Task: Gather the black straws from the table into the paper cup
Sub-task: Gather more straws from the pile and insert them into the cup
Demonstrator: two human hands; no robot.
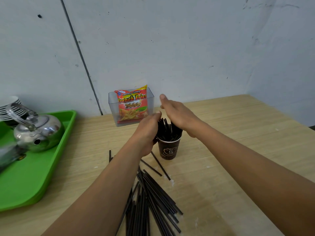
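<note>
Many black straws [153, 201] lying loose on table [221, 167], on near side of paper cup [167, 149]. One bundle [166, 130] already stood upright in cup. Bundle flanked by both hands: left hand [147, 132] curled round its left side near rim, right hand [179, 114] flat with fingers straight, laid against right side. Step judged: bundle squared and settled. Cup best steadied by left, tops nudged together by right. Light pressure advised, as cup looks easily tipped. Room to be spared for remaining straws.
</note>
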